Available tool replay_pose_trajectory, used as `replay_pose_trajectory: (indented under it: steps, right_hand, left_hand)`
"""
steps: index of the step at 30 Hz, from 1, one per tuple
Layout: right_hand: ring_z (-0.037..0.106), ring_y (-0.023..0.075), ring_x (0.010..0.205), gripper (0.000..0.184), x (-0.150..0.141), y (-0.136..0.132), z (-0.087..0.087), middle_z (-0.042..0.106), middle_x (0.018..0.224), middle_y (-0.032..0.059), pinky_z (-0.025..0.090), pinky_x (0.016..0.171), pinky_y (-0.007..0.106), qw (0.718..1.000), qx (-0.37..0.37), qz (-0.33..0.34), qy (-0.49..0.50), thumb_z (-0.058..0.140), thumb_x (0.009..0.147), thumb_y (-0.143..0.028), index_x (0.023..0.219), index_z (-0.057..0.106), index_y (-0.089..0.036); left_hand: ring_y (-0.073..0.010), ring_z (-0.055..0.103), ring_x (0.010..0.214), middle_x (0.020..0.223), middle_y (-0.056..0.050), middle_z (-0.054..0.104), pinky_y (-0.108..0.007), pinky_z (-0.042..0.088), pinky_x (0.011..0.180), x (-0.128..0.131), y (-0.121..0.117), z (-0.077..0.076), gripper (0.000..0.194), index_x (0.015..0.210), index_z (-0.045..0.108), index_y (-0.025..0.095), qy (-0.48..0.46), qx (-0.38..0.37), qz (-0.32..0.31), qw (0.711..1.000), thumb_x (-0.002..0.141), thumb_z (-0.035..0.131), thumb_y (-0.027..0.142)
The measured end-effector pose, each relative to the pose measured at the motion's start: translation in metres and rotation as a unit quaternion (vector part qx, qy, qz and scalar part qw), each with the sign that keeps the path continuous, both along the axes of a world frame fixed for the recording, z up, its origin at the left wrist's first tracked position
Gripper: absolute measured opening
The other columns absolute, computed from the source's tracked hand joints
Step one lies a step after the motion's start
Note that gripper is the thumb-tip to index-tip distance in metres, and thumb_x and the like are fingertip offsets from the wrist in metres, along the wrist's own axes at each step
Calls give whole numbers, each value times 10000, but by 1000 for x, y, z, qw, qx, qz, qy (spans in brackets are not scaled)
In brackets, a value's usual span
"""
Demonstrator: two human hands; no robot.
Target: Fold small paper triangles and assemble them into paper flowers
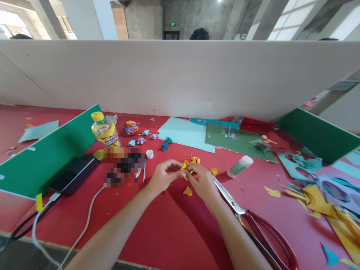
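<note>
My left hand [163, 175] and my right hand [203, 180] meet over the middle of the red table [168, 232]. Both pinch a small folded yellow paper piece [188, 165] between their fingertips. More folded yellow bits lie close by: one behind the hands [195, 160], one to the right [213, 171] and one under my right hand [187, 191]. Large red-handled scissors [253, 221] lie just right of my right forearm.
A glue stick [239, 166] lies on its side to the right. A yellow drink bottle [105, 132], a white cap [149, 153], small folded paper shapes [140, 140] and a phone on a cable [74, 174] sit left. Paper sheets [185, 133] lie behind; scraps [323, 195] pile at right. Green dividers [47, 157] flank the space.
</note>
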State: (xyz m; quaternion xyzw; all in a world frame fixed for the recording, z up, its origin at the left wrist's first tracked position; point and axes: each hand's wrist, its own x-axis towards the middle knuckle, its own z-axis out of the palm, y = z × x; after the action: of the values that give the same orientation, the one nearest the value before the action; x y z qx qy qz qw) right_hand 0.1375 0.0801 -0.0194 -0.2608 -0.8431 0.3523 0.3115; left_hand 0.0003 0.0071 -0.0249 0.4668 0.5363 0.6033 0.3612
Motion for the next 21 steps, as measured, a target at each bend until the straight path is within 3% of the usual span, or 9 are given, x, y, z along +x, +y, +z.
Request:
replay_pose_trajectory:
  steps: [4,9,15,18,21]
  right_hand:
    - [545,158,655,186,0,3,-5,588,710,22,421,597,253,998,-36,-32,27,554,762,-343,661,506,-195]
    - [583,168,732,148,-2,4,-7,626,792,35,457,636,265,986,-147,-16,80,576,738,-315,814,581,-189]
    - [585,164,743,148,3,6,1,639,826,38,461,668,279,991,-121,7,56,567,743,-260,861,615,-187]
    - [586,167,768,144,5,8,2,646,857,42,461,701,289,992,-108,41,43,548,762,-263,848,639,-191]
    - [583,170,748,209,5,8,1,640,861,51,470,681,295,991,-120,30,45,553,769,-322,912,628,-189]
  left_hand:
    - [-161,614,731,767,-36,651,-301,484,716,0,3,-3,345,826,594,132,-81,-36,-39,995,556,758,273]
    - [-136,601,701,751,-25,639,-273,467,693,1,2,0,305,806,591,135,-78,-39,-14,996,580,742,274]
    - [-127,573,657,685,-7,621,-247,443,652,0,1,1,249,721,606,125,-51,-67,-21,996,588,733,294]
    - [-140,569,694,711,-24,622,-251,436,676,-1,0,1,203,731,627,125,-2,-55,-31,998,676,663,318]
    - [-163,571,774,804,-52,627,-263,438,717,0,-2,2,223,780,643,135,81,-21,-21,996,780,545,335]
